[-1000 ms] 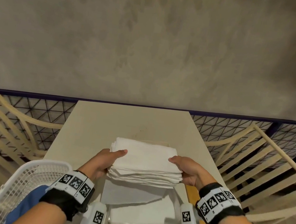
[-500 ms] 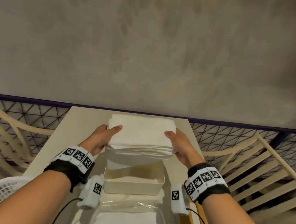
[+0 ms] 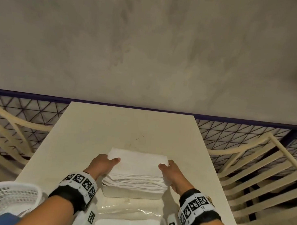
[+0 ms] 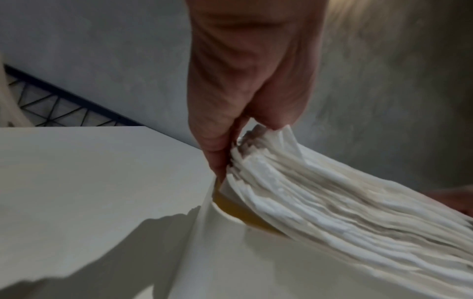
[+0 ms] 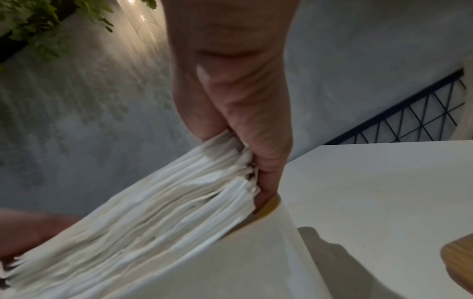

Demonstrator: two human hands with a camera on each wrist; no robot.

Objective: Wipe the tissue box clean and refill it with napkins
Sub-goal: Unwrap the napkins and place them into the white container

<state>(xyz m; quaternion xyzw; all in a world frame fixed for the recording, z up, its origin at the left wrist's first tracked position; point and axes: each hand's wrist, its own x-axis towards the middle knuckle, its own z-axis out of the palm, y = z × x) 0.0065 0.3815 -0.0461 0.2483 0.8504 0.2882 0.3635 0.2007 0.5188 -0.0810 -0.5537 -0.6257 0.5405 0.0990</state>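
A: How far along are you with the refill?

B: Well in, I'd judge. Your left hand and right hand each pinch one end of the napkin stack, thumbs on top, fingers down the sides, and its lower layers already sit in the tissue box on the table. The upper layers stand above the rim, so you have yet to press them down (whether the box was wiped, I can't tell).

A: And the count?

B: One box, one stack in your two hands, with too many sheets to count. Nearer you lies a clear plastic wrap over more white paper, one white basket at your left, and a chair on each side of the table, so two
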